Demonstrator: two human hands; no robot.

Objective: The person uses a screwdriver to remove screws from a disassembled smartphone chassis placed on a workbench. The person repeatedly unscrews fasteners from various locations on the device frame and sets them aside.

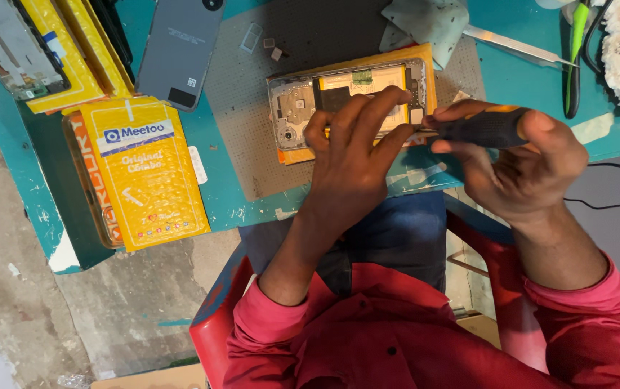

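Observation:
An opened phone (302, 101) with its back off lies on a brown mat (238, 108), its yellow battery and circuit board showing. My left hand (353, 158) rests on it, fingers pressing on the battery area and holding the phone still. My right hand (519, 158) grips a black screwdriver (479, 126) with an orange stripe. The screwdriver's tip points left toward the phone's lower edge, next to my left fingers.
A yellow padded envelope (148, 173) lies on the teal table (223, 198) at the left, over an orange box. A grey phone back cover (180, 50) lies behind it. Metal tweezers (511, 45), a green-handled tool (576, 50) and black cables sit at the right.

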